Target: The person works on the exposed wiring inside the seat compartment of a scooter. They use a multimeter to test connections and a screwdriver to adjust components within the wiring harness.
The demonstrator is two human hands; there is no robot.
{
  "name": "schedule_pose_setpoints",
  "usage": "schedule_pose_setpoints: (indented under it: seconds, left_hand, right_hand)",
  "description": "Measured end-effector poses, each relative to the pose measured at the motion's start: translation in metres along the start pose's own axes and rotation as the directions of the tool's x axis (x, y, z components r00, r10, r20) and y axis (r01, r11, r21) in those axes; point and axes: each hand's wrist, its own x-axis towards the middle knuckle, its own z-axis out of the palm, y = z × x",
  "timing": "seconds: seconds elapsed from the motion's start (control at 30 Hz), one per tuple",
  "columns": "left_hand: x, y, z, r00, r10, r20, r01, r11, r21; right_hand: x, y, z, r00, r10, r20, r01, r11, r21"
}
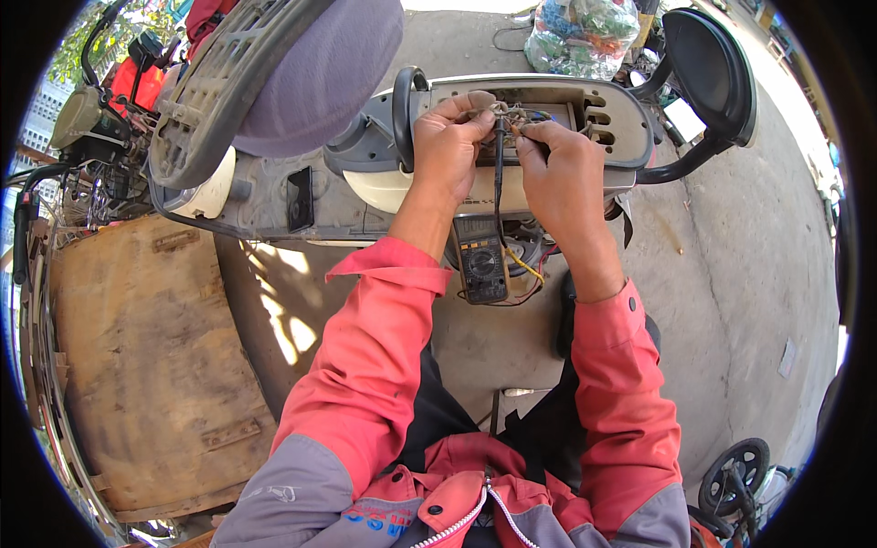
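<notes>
Pinching a wire bundle (512,115) inside the scooter's open rear panel (548,105), left hand (448,146) and right hand (559,169) fingers closed on it, black multimeter (481,260) below, clear bag of coloured scraps (583,35) beyond.

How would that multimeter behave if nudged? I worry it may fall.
The multimeter looks like a small rigid box, probably light. It seems perched below the opened scooter panel, so a nudge might tip it. Its leads run up to both hands and may tug it.
</notes>
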Motion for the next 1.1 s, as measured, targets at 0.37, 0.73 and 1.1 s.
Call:
schedule_pose_setpoints:
  seconds: [0.37,0.73,1.1]
  left_hand:
    - [0.0016,-0.0024,-0.0051,0.999,0.014,0.045,-0.015,1.000,0.021]
    - [0.0013,-0.0010,-0.0028,0.999,0.015,0.034,-0.015,1.000,-0.003]
    - [0.0040,-0.0041,-0.0008,0.999,0.018,0.043,-0.019,1.000,0.025]
  right_hand:
    - [0.0009,0.0039,0.0020,1.000,-0.019,-0.016,0.019,1.000,0.016]
    - [0.0014,0.0029,0.0016,1.000,-0.019,-0.007,0.019,1.000,0.013]
    - [0.0021,0.0094,-0.0003,0.999,-0.042,-0.024,0.042,0.999,0.023]
